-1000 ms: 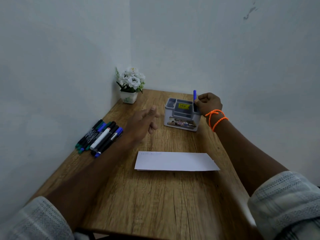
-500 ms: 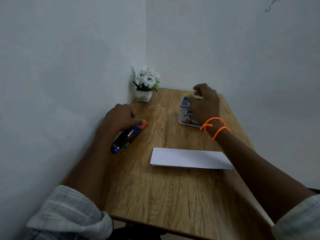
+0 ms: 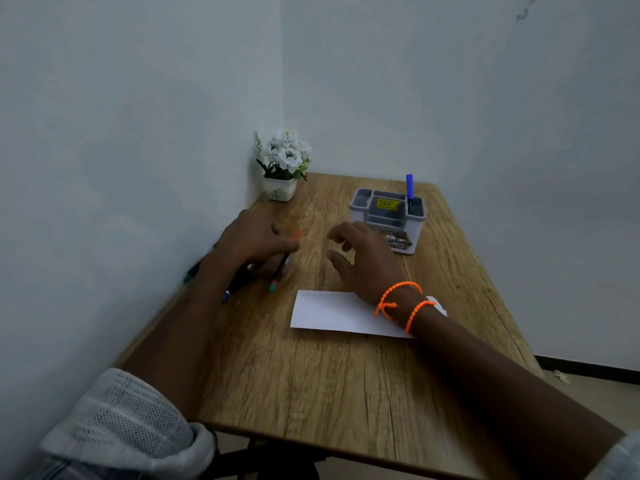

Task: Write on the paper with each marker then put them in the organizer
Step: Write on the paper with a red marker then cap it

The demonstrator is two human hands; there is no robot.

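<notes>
My left hand (image 3: 254,242) lies over the pile of markers (image 3: 239,282) at the table's left edge. Its fingers curl round a marker with an orange-red cap (image 3: 297,234) that pokes out past the fingertips; this area is blurred. My right hand (image 3: 367,261) hovers with its fingers loosely spread and holds nothing, between the left hand and the grey organizer (image 3: 360,211). A blue marker (image 3: 409,188) stands upright in the organizer's right compartment. The white paper (image 3: 329,313) lies flat below my right wrist.
A small white pot of white flowers (image 3: 282,164) stands in the far left corner. Walls close in the wooden table (image 3: 311,382) on the left and at the back. The table's right and near edges drop off to the floor.
My right hand has let go of the blue marker in the organizer and has drawn back toward the left hand. My left hand has closed on a marker from the pile.
</notes>
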